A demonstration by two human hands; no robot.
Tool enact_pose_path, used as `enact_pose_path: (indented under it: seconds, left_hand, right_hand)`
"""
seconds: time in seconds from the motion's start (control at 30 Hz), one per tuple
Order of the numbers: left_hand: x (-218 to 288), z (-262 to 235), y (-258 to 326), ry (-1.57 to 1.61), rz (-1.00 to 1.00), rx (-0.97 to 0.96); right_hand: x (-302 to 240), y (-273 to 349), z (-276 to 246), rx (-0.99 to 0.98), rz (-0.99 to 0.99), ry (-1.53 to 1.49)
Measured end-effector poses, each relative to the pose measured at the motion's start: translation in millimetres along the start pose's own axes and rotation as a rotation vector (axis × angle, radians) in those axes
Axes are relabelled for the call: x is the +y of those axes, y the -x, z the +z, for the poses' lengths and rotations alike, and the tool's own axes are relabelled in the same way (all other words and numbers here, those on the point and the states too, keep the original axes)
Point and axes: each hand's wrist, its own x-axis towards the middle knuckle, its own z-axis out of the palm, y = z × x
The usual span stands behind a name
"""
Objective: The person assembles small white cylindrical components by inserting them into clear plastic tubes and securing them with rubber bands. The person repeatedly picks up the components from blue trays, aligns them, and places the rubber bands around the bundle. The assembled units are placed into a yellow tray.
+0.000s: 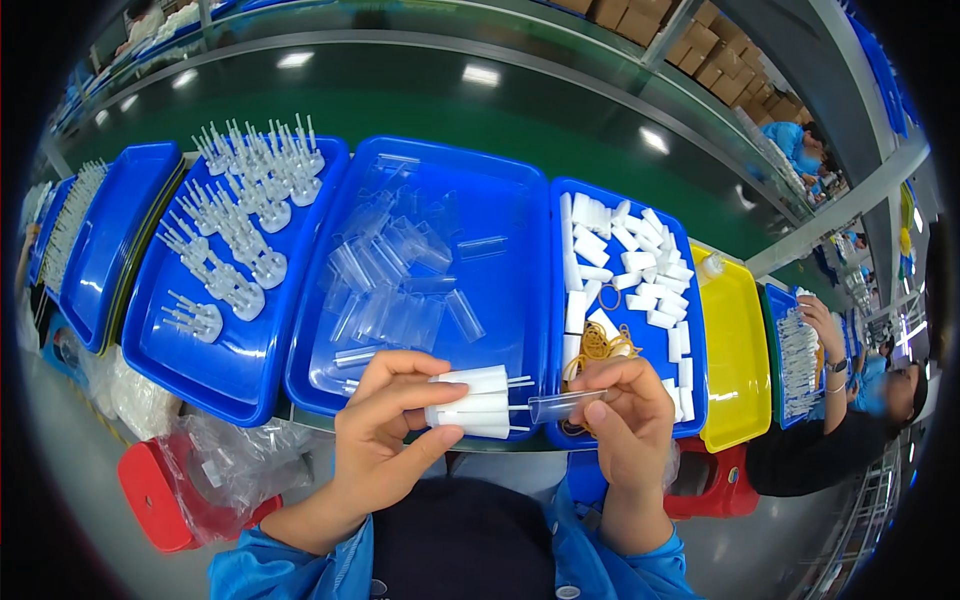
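with the left hand [385, 440], holding in the lower middle of the frame a bundle of white cylinders [475, 403], pinching it between the thumb at the lower side and the curved fingers at the upper side. seeing thin white rods [519, 407] pointing from the right end of this bundle toward the right of the frame. with the right hand [634, 415], pinching a clear tube [562, 407] between thumb and index finger, just right of the bundle, and turning its open left end to the middle rod. not being able to tell the rod tip as inside this opening or only in front of it.

above the left hand, near the centre of the frame, seeing a blue tray [510, 310] carrying many loose clear tubes [375, 265]. further to the left, seeing another blue tray [205, 375] bearing clear pieces with upright white prongs [240, 220], standing in groups. above the right hand, right of the centre, seeing a third blue tray [558, 335] containing short white cylinders [640, 262] and a tangle of tan rubber bands [598, 343], lying close to the right fingers. beside it, toward the right, seeing a yellow tray [735, 345]. at the lower left, seeing a red stool [152, 500] with clear plastic bags [235, 470] hanging over it.
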Motion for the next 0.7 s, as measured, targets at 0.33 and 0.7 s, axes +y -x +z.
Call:
enact_pose_path:
  seconds: [0.33, 0.7]
  left_hand:
    - [-2.5, 2.6, 2.0, -0.001, -0.022, 0.015]
    - [-6.2, 1.9, 1.7, -0.069, 0.004, 0.010]
  right_hand:
    - [0.0, 7.3, 3.7, -0.055, -0.096, 0.237]
    - [4.6, 5.6, 10.4, -0.006, -0.265, 0.488]
